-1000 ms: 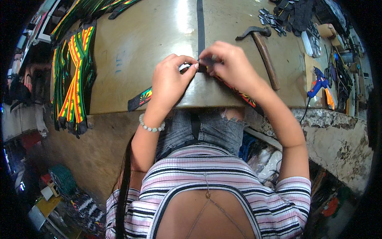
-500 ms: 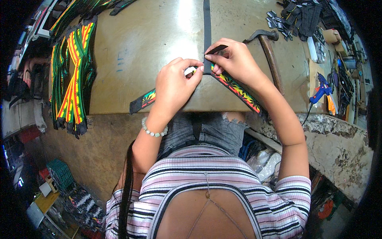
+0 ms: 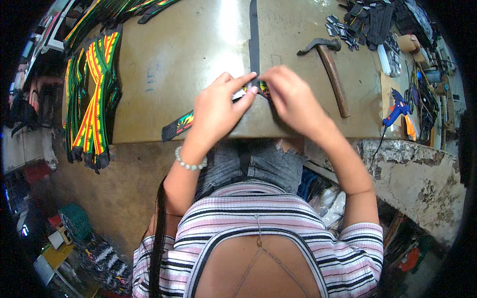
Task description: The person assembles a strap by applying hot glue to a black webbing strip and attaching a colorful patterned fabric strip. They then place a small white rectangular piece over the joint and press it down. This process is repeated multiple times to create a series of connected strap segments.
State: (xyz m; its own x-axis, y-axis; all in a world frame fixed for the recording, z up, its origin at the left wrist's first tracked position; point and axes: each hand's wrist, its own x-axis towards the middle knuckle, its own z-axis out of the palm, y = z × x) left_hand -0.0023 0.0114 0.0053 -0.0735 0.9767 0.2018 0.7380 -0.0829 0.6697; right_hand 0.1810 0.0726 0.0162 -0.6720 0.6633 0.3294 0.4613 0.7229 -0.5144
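My left hand (image 3: 217, 105) pinches a leaf-printed strap (image 3: 185, 120) of red, yellow and green where a black webbing strip (image 3: 254, 47) meets it. The strap's black end sticks out to the left, past my wrist. A small white piece (image 3: 239, 94) shows between thumb and forefinger; its kind is unclear. Beside these fingertips, my right hand (image 3: 293, 99) curls over the right part of the strap. Motion blurs its fingers, so its grip is not readable. The black strip runs away from me up the table.
A hammer (image 3: 328, 69) lies right of my hands. Farther right are a blue glue gun (image 3: 396, 108) and, at the back, black buckles (image 3: 343, 31). Bundled patterned straps (image 3: 99, 94) hang over the table's front edge at left. More straps (image 3: 107, 15) lie at the far left.
My right hand has come down toward me, and the black flap it pinched no longer shows. The strap's right-hand length is now mostly out of sight. The black strip has shifted slightly left.
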